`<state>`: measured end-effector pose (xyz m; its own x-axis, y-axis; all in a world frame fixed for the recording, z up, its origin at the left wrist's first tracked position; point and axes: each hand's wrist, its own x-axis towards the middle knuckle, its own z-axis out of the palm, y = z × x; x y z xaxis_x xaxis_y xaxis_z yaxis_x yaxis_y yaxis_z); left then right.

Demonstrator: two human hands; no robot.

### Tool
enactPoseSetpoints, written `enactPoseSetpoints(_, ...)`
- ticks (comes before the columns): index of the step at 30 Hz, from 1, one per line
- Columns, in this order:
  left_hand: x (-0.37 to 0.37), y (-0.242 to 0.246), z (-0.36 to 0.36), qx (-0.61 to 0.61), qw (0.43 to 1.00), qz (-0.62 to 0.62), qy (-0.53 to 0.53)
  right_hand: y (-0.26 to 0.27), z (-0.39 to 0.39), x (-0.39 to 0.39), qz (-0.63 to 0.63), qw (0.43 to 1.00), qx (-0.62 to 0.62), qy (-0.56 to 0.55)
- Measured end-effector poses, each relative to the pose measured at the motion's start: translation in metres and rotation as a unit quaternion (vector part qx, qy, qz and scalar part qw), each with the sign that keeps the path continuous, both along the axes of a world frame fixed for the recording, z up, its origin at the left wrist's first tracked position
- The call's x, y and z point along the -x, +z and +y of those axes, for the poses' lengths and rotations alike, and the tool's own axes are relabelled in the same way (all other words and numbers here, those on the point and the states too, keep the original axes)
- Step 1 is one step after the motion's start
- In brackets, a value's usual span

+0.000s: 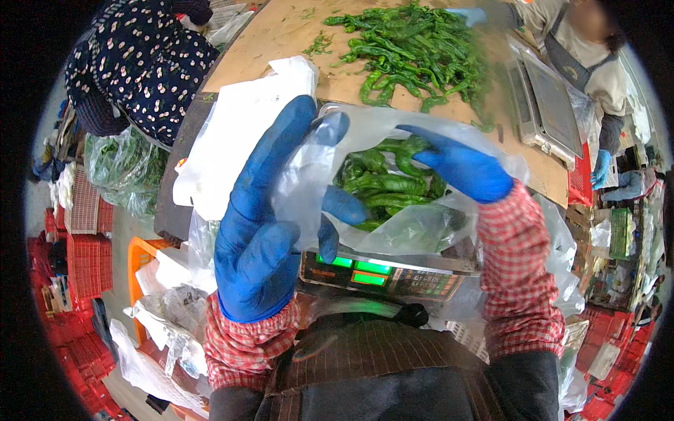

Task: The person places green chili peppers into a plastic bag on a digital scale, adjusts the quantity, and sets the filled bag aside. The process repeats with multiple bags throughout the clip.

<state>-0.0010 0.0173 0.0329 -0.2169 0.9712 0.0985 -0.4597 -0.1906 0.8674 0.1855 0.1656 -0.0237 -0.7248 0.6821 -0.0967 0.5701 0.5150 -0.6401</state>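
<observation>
A clear plastic bag (421, 229) of green peppers (387, 184) rests over a digital scale (382, 273) with lit green displays. My left hand (263, 226), in a blue glove, grips the bag's left edge, the film between its fingers and thumb. At the bag's upper right, my right hand (463, 163), gloved in blue, reaches over the opening with its fingertips at the peppers; whether it grips one is not clear. The bag's mouth faces up. Beyond it lies a large heap of loose green peppers (421, 47) on the brown tabletop (263, 37).
White bags (237, 137) lie left of the scale. Another scale (547, 100) stands at the right, near a co-worker in an apron (574, 63). A second co-worker (142, 68) bends at the left. An orange crate (138, 284) with plastic wrappings stands at lower left.
</observation>
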Motion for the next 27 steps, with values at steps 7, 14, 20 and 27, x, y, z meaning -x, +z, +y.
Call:
enactPoseSetpoints(7,-0.01,0.0,0.009,-0.057,0.996,0.007,-0.063,0.015,-0.002,-0.046,0.204,0.923,0.316,-0.084)
enactPoseSetpoints(14,-0.008,0.007,0.005,-0.057,0.997,0.023,-0.053,0.015,-0.014,-0.055,0.312,0.821,0.466,-0.107)
enactPoseSetpoints(20,-0.006,0.006,0.002,-0.064,0.995,0.012,-0.07,0.009,-0.022,-0.052,0.318,0.856,0.388,-0.128)
enactPoseSetpoints(27,0.002,0.002,-0.009,-0.046,0.995,0.008,-0.083,-0.016,-0.042,-0.053,-0.187,0.933,-0.2,-0.235)
